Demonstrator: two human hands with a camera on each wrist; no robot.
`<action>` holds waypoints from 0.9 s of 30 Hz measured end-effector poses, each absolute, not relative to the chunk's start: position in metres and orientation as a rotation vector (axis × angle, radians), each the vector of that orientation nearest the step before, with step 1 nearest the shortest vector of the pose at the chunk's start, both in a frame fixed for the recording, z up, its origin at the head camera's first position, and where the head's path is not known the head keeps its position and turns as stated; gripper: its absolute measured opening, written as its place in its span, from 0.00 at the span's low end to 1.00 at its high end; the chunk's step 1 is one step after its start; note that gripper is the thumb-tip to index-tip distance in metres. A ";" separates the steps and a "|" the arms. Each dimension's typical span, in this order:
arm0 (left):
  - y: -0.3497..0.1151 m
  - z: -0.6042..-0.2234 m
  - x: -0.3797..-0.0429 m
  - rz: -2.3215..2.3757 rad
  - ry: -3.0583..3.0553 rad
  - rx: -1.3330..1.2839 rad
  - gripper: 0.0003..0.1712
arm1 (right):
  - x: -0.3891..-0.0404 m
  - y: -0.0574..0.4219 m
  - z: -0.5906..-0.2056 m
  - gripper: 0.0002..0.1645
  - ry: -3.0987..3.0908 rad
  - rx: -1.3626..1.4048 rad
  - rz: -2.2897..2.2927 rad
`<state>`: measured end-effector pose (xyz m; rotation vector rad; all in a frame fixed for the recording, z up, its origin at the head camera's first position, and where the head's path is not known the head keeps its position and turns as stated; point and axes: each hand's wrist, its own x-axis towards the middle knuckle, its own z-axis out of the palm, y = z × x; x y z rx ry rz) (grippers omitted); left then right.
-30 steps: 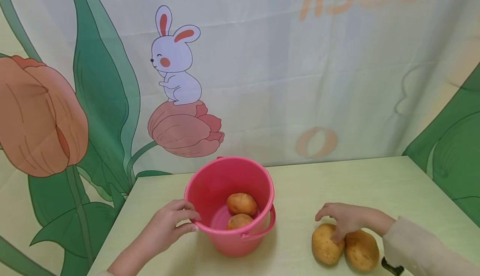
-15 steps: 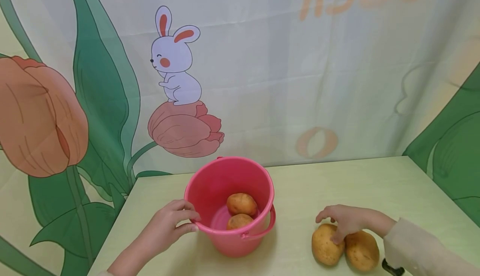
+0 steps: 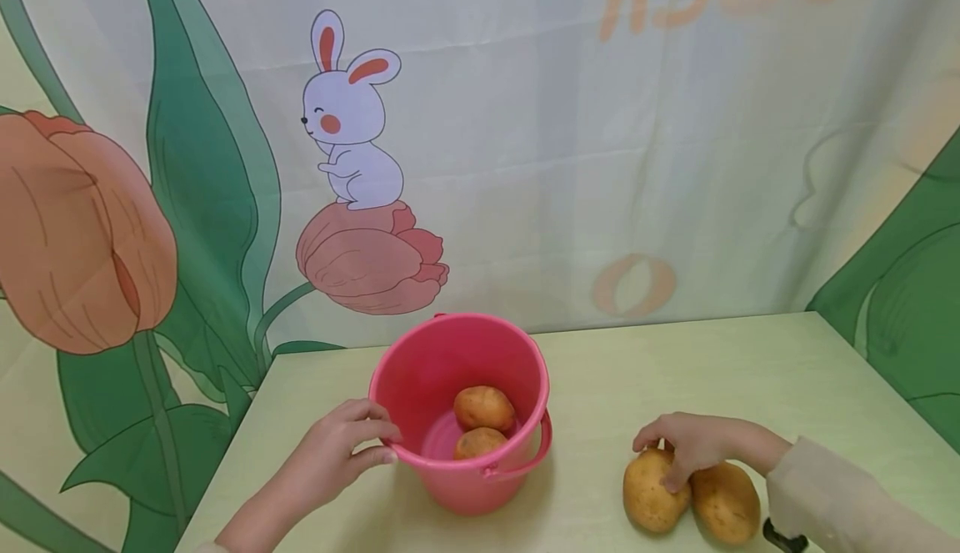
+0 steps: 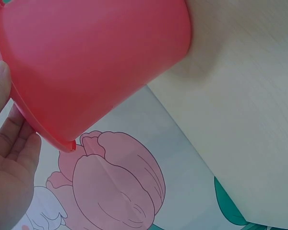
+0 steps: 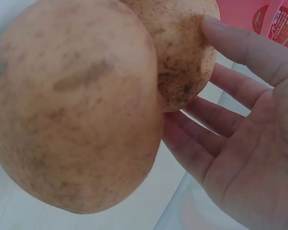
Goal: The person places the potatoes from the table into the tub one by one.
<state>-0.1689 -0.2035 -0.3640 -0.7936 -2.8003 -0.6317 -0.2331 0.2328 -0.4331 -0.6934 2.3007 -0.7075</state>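
Observation:
A pink bucket (image 3: 472, 490) stands on the table, its mouth facing me, with one potato (image 3: 483, 409) and a second potato (image 3: 478, 441) lying inside. My left hand (image 3: 333, 457) pinches the bucket's left rim between thumb and fingers; the left wrist view shows the thumb and fingertips on either side of the rim. To the right, my right hand (image 3: 701, 443) holds a potato (image 3: 651, 499), thumb on its near side and fingers over the far side. Another potato (image 3: 726, 507) sits right beside it, under the wrist, and fills much of the right wrist view.
The pale wooden table (image 3: 600, 386) runs back to a hanging cloth (image 3: 525, 161) printed with a rabbit and tulips. The bucket's pink handle (image 3: 536, 457) hangs down on its right side. A black band (image 3: 785, 535) shows below the right sleeve.
My right hand has lowered slightly, and its fingers have closed down over the far side of the left-hand potato. The left hand and bucket stay where they were.

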 end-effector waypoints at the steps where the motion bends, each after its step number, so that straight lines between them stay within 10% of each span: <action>1: -0.203 -0.364 -0.169 -0.632 -2.799 -0.797 0.10 | -0.233 0.233 -0.433 0.28 2.301 -0.692 -0.707; 27: -0.204 -0.364 -0.169 -0.633 -2.796 -0.803 0.10 | -0.235 0.231 -0.438 0.22 2.315 -0.802 -0.722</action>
